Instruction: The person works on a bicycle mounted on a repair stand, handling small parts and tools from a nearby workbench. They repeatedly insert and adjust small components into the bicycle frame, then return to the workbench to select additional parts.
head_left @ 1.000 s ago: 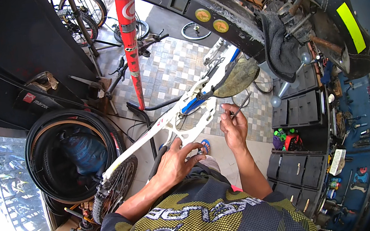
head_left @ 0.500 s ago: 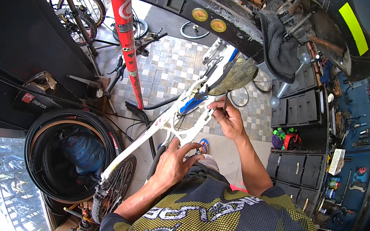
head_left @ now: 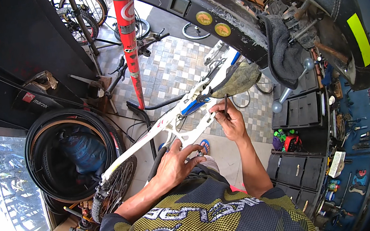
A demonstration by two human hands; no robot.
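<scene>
Pinching a thin dark rod (head_left: 226, 103), the right hand (head_left: 232, 124) is at the white bike frame (head_left: 138, 145), which slants before the torso. A worn seat (head_left: 239, 79) hides part of it. Whether the left hand (head_left: 171, 165) grips anything, I cannot tell.

Glass pane (head_left: 13, 187) well left of left hand (head_left: 173, 165): blown white. Tiled floor (head_left: 164, 66) beyond it bright. Blue tool board (head_left: 359, 107) right of right hand (head_left: 230, 121) bowed; corners black.
</scene>
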